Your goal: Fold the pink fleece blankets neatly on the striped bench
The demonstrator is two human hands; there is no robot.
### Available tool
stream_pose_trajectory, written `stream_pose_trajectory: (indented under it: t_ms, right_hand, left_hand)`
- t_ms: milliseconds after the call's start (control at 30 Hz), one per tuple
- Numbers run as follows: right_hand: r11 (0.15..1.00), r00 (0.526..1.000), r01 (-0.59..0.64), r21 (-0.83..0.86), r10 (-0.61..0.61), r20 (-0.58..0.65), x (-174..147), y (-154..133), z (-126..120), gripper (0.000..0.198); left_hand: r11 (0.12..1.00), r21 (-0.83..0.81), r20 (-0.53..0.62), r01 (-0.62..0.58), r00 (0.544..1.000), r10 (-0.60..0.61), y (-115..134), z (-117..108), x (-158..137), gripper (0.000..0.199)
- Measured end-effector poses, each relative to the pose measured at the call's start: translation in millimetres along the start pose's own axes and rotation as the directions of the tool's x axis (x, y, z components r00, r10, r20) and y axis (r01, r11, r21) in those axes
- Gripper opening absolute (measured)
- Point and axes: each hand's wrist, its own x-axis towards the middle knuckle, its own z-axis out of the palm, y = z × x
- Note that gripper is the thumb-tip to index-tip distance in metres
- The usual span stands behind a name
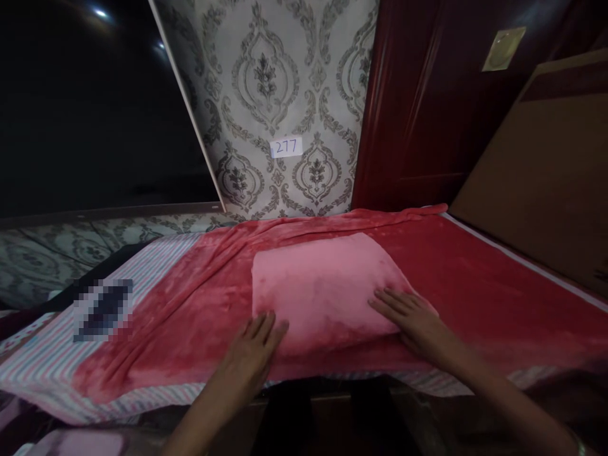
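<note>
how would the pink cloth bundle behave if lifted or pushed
The pink cloth bundle will likely sag if lifted by one edge, as its surface looks soft and its corners rounded. It probably won't roll, since it lies broad and low. If pushed, it may drag on the red blanket, as both look fuzzy.

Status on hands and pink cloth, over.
Left hand open, at left edge of pink cloth; right hand open, at its right. Cloth on red blanket. No obstruction visible.
</note>
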Motion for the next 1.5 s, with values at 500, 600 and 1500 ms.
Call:
stream_pose_trajectory:
  t_ms: [500, 600, 1500]
  right_hand:
    - [0.93, 0.996, 0.046, 0.365, -0.068, 0.048, 109.9, -82.5, 40.3, 0.048]
    - [0.933, 0.998, -0.007, 0.36, -0.019, 0.068, 98.7, -82.9, 59.1, 0.05]
    - [0.932, 0.965, -0.111, 0.346, 0.018, 0.261, 101.3, -79.9, 48.4, 0.051]
  left_hand:
    - [0.835, -0.527, 0.2, -0.159, 0.932, 0.303, 24.5, 4.5, 180.4, 0.06]
    - [0.845, -0.489, 0.248, -0.219, 0.893, 0.375, 20.2, 34.7, 187.2, 0.062]
    - [0.978, -0.201, 0.211, 0.05, 0.978, -0.006, -44.4, 78.9, 240.2, 0.064]
